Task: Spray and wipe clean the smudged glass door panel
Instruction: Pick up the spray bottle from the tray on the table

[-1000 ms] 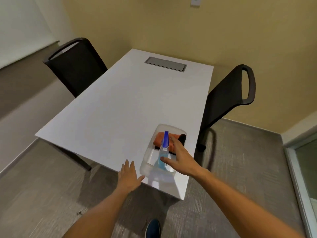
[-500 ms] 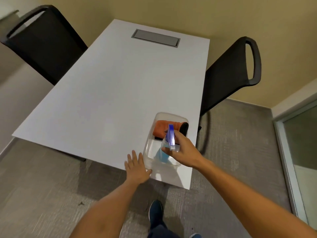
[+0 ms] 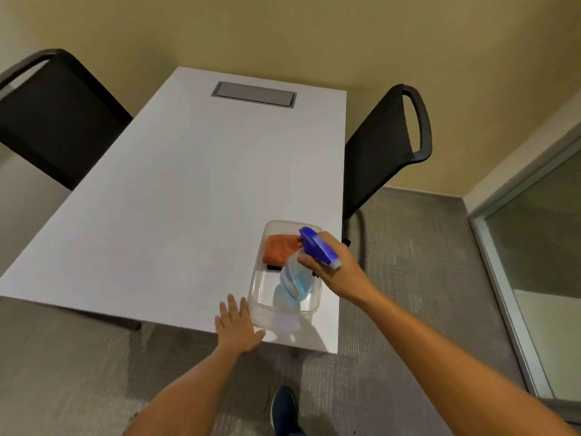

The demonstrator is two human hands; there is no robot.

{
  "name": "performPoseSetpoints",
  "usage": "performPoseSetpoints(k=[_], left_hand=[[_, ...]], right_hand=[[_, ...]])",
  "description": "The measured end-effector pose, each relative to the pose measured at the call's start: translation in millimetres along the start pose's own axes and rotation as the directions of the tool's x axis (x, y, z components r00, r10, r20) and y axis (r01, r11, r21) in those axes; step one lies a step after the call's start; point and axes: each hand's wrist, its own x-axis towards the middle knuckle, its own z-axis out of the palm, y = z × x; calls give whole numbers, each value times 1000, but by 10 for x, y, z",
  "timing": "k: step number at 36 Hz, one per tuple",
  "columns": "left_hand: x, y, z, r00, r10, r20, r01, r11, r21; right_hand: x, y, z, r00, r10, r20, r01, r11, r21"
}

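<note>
My right hand (image 3: 338, 267) grips the neck of a clear spray bottle (image 3: 295, 280) with blue liquid and a blue trigger head; the bottle is tilted, lifted above a clear plastic bin (image 3: 259, 291) at the table's near right corner. An orange cloth (image 3: 278, 248) lies folded at the bin's far end, on something black. My left hand (image 3: 237, 325) rests flat and open on the white table (image 3: 176, 199), touching the bin's near left corner. The glass door panel (image 3: 547, 247) stands at the right edge of view.
Two black chairs flank the table, one at the left (image 3: 53, 121) and one at the right (image 3: 386, 152). A grey cable hatch (image 3: 254, 94) sits at the table's far end. Grey carpet covers the floor; my shoe (image 3: 284, 407) shows below.
My right hand closed on the bottle and has raised and tilted it out of the bin. The left hand stayed by the bin. The camera moved closer.
</note>
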Motion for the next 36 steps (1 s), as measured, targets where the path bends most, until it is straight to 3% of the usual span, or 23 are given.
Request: performPoseSetpoints(k=[6,13,17,22,30,36], left_hand=[[-39,-35,16,998,17,-66,-19,999,-30],[-115,-39,25,999,43,-7,-43,998,42],[-218,112,0,999,-3,45,-1,997,75],[-423,485,69,1000,-23,15,21,993,118],[-1079,1488,-67,974,215,69,-224,955,196],[-1360,2360,-215,941,335,-43,-321,927,192]], right_hand=[[-147,-311,-262,985,-19,-172,71,950,305],[-390,-506,-531,951,33,-307,144,833,535],[-548,-523,-733,931,50,-362,177,806,565],[-785,-454,-987,915,90,-393,162,811,563],[-1265,-271,-1378,894,121,-431,150,826,543],[-1736,-138,-1745,867,113,-486,189,827,529]])
